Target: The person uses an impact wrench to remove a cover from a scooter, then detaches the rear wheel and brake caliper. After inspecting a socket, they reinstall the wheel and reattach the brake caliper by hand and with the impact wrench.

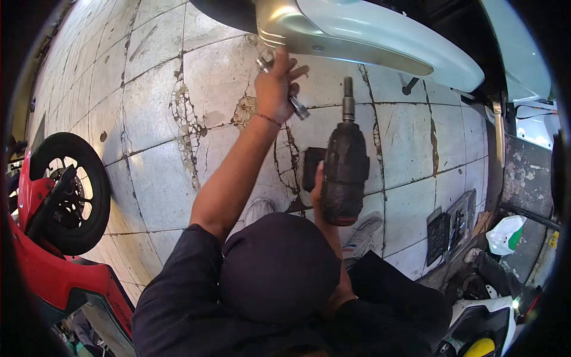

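My left hand holds a shiny metal socket wrench crosswise in the palm, its two ends sticking out either side. The index finger points forward at the lower edge of a white and silver motor scooter body; whether it touches cannot be made out. My right hand is wrapped round the handle of a black impact wrench, partly hidden behind the tool's body. A long socket is fitted on its nose, pointing toward the scooter. The black battery base shows left of the hand.
A red motorcycle with a black front wheel stands at the left. On the right lie an open tool case, a white and green piece and assorted parts. The floor tiles are cracked. A dark cap covers the lower middle.
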{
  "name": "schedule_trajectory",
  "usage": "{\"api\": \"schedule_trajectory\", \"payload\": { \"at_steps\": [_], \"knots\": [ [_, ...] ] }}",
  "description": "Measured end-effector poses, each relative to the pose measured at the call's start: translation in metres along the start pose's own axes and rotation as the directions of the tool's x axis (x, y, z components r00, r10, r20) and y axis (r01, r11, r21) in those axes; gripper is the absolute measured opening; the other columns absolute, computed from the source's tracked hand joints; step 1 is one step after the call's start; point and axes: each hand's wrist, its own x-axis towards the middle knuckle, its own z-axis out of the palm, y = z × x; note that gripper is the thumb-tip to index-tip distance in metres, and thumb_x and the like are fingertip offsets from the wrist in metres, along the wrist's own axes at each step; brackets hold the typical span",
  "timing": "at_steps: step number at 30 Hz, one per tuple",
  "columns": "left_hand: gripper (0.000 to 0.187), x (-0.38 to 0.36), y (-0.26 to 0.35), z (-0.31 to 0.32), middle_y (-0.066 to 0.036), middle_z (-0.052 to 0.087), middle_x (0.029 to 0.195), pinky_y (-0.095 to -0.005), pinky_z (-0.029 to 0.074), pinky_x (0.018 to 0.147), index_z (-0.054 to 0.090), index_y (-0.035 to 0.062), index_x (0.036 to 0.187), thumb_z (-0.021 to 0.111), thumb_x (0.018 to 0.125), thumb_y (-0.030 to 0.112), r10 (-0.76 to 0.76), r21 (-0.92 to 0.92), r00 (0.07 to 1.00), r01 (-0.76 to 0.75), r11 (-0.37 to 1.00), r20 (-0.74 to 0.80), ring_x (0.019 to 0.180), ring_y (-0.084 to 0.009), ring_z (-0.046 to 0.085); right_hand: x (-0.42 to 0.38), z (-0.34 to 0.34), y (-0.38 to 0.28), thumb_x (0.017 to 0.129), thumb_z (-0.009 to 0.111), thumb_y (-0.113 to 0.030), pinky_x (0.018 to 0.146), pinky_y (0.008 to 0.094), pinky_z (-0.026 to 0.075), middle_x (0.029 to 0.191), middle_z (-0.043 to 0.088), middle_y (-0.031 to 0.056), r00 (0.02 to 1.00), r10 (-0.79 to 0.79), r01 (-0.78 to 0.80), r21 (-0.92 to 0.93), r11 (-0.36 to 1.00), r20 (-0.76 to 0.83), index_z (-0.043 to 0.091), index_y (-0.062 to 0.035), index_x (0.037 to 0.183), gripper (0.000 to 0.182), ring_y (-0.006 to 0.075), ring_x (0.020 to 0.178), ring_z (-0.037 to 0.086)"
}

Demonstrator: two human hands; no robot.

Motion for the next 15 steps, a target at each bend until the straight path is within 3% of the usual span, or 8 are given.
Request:
{"api": "schedule_trajectory", "payload": {
  "at_steps": [3,4,5,6,7,11,14,15],
  "knots": [
    [0.055,-0.013,-0.005,0.019,-0.014,0.061,0.100,-0.0224,0.036,0.042,0.051,-0.0050,0.105,0.077,0.083,0.038,0.027,0.024,0.998,-0.029,0.999,0.059,0.089,-0.0249,0.069,-0.005,0.004,0.030,0.093,0.062,-0.031,0.103,0.0471,0.041,0.125,0.058,0.0153,0.990,-0.092,0.140,-0.681,0.719,0.106,0.057,-0.0044,0.127,0.043,0.0329,0.118,0.056],
    [0.047,-0.018,0.001,0.029,-0.015,0.062,0.096,-0.0221,0.036,0.042,0.051,-0.0044,0.104,0.077,0.084,0.029,0.039,-0.017,0.995,-0.038,0.999,0.094,0.089,-0.0253,0.069,-0.005,0.003,0.039,0.092,0.065,-0.029,0.102,0.0461,0.041,0.120,0.062,0.0165,0.982,-0.102,0.187,-0.835,0.518,0.156,0.060,-0.0025,0.124,0.042,0.0336,0.115,0.058],
    [0.047,-0.019,0.004,0.035,-0.015,0.062,0.096,-0.0221,0.036,0.042,0.051,-0.0044,0.104,0.077,0.084,0.029,0.036,-0.016,0.995,-0.035,0.999,0.098,0.089,-0.0253,0.069,0.000,0.005,0.047,0.092,0.065,-0.029,0.102,0.0461,0.041,0.120,0.062,0.0165,0.983,-0.098,0.184,-0.836,0.517,0.156,0.060,-0.0025,0.124,0.042,0.0336,0.115,0.058],
    [0.044,-0.017,0.006,0.039,-0.014,0.062,0.095,-0.0224,0.036,0.042,0.051,-0.0044,0.103,0.076,0.085,0.027,0.055,-0.028,0.992,-0.052,0.998,0.116,0.089,-0.0256,0.069,0.009,0.006,0.054,0.092,0.065,-0.031,0.100,0.0444,0.043,0.120,0.063,0.0161,0.987,0.029,-0.088,-0.388,0.918,-0.155,0.061,-0.0021,0.122,0.042,0.0326,0.113,0.059],
    [0.041,-0.016,0.007,0.040,-0.014,0.062,0.094,-0.0227,0.037,0.042,0.052,-0.0044,0.103,0.075,0.086,0.025,0.072,-0.040,0.989,-0.067,0.997,0.128,0.089,-0.0259,0.069,0.012,0.006,0.062,0.092,0.066,-0.032,0.098,0.0427,0.044,0.119,0.063,0.0157,0.897,0.305,-0.228,0.258,0.939,-0.320,0.062,-0.0018,0.120,0.042,0.0315,0.110,0.060],
    [0.039,-0.020,0.009,0.039,-0.014,0.062,0.098,-0.0221,0.038,0.045,0.051,-0.0044,0.105,0.074,0.086,0.020,0.040,0.007,0.991,-0.041,0.999,0.124,0.092,-0.0252,0.068,0.002,0.044,0.110,0.091,0.066,-0.035,0.093,0.0399,0.047,0.118,0.063,0.0150,0.784,0.551,-0.441,0.369,0.818,-0.285,0.062,0.0000,0.117,0.043,0.0302,0.104,0.061],
    [0.041,-0.023,0.013,0.040,-0.011,0.061,0.096,-0.0216,0.037,0.046,0.049,-0.0031,0.111,0.073,0.086,0.017,-0.017,-0.025,0.992,0.021,0.999,0.122,0.091,-0.0222,0.066,-0.010,0.050,0.122,0.094,0.062,-0.035,0.090,0.0368,0.048,0.115,0.063,0.0163,0.707,0.699,-0.661,0.251,0.707,-0.108,0.061,0.0041,0.115,0.045,0.0290,0.099,0.061],
    [0.040,-0.022,0.012,0.043,-0.010,0.060,0.095,-0.0214,0.037,0.046,0.049,-0.0024,0.112,0.073,0.086,0.017,-0.034,-0.052,0.992,0.040,0.998,0.126,0.090,-0.0211,0.066,0.001,0.037,0.109,0.096,0.058,-0.036,0.092,0.0396,0.045,0.116,0.064,0.0164,0.531,0.847,-0.733,0.497,0.464,-0.008,0.062,0.0035,0.115,0.044,0.0314,0.103,0.060]
  ]
}}
